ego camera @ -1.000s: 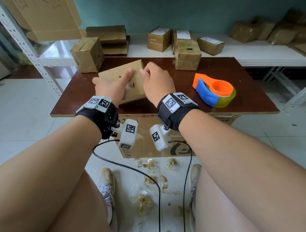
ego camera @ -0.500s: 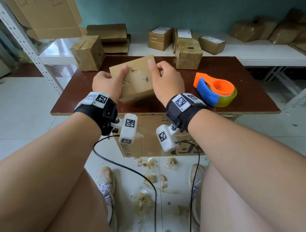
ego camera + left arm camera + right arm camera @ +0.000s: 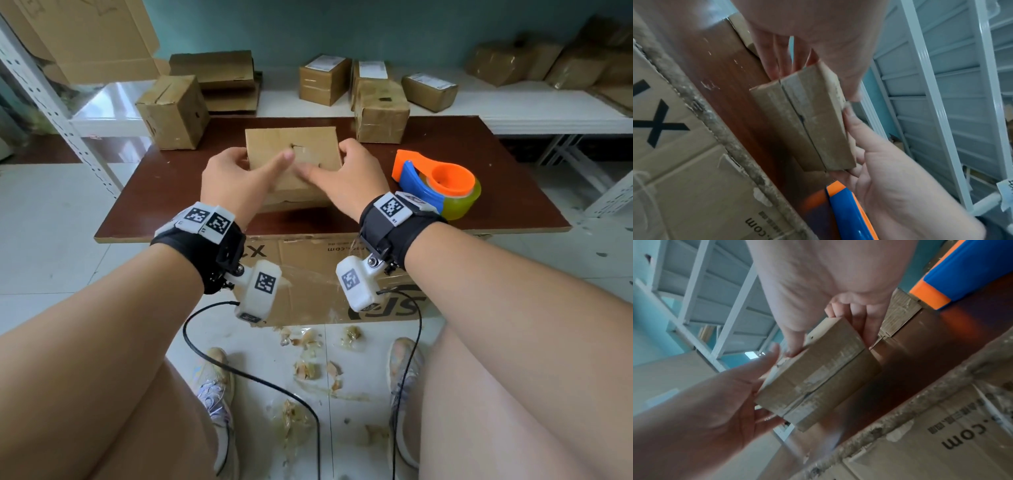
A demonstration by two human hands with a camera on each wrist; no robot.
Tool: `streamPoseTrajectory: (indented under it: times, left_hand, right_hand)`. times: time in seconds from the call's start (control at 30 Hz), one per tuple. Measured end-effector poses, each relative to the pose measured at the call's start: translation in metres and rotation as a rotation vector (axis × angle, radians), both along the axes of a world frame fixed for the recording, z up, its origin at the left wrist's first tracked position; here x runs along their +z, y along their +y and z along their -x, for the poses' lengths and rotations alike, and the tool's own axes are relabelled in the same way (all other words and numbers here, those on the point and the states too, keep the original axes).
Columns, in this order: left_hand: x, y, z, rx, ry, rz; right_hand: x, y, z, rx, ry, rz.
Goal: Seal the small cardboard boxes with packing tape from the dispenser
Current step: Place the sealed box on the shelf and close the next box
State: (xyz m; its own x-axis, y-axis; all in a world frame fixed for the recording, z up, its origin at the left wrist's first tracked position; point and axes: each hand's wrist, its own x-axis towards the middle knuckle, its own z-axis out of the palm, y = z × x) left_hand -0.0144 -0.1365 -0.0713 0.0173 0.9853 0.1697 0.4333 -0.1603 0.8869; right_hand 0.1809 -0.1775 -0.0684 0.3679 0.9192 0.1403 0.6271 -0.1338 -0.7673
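A small brown cardboard box (image 3: 294,150) is held just above the dark wooden table (image 3: 164,192), its broad face up and squared to me. My left hand (image 3: 236,171) grips its left side with the thumb on top. My right hand (image 3: 346,169) grips the right side the same way. In the left wrist view the box (image 3: 807,123) shows a near face with an open seam between two flaps, as it does in the right wrist view (image 3: 818,374). The orange and blue tape dispenser (image 3: 435,181) lies on the table just right of my right hand, untouched.
Two more small boxes stand at the table's back, one left (image 3: 173,113) and one right (image 3: 380,113). Labelled boxes (image 3: 323,78) sit on the white shelf behind. A large printed carton (image 3: 325,274) stands under the table; tape scraps (image 3: 308,363) litter the floor.
Both hands turned the box clockwise from a left-leaning tilt to square, and carried it slightly right and farther onto the table. The dispenser stayed put.
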Motion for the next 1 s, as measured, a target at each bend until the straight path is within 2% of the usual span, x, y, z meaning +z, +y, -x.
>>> streamPoseTrajectory:
  times: [0.07, 0.17, 0.27, 0.33, 0.53, 0.67, 0.77, 0.87, 1.0]
  left_hand:
    - [-0.006, 0.003, 0.000, 0.010, 0.037, -0.033]
    - [-0.011, 0.009, 0.002, 0.042, -0.001, 0.057]
    - [-0.013, 0.011, -0.002, 0.086, -0.034, 0.134]
    - [-0.013, 0.009, -0.006, 0.058, -0.115, 0.157]
    - [0.001, 0.000, -0.023, 0.034, -0.394, 0.064]
    - [-0.005, 0.001, -0.037, 0.037, -0.342, 0.108]
    - [-0.015, 0.003, -0.044, 0.035, -0.244, 0.187]
    - [-0.016, 0.003, -0.049, 0.001, -0.142, 0.239]
    - [-0.004, 0.002, -0.053, -0.003, -0.153, 0.326]
  right_hand:
    - [-0.002, 0.001, 0.000, -0.008, -0.025, 0.013]
    - [-0.002, 0.005, -0.009, -0.058, -0.106, 0.008]
    - [-0.006, 0.004, -0.013, -0.058, -0.114, 0.011]
    - [-0.009, 0.003, -0.015, -0.069, -0.072, 0.007]
    - [-0.006, 0.008, -0.026, -0.142, 0.079, -0.016]
    - [-0.013, 0.004, -0.032, -0.137, 0.091, 0.023]
    - [-0.021, -0.002, -0.035, -0.127, 0.096, 0.138]
    - [-0.020, -0.006, -0.037, -0.083, 0.014, 0.200]
    - [-0.001, -0.007, -0.042, -0.150, -0.074, 0.155]
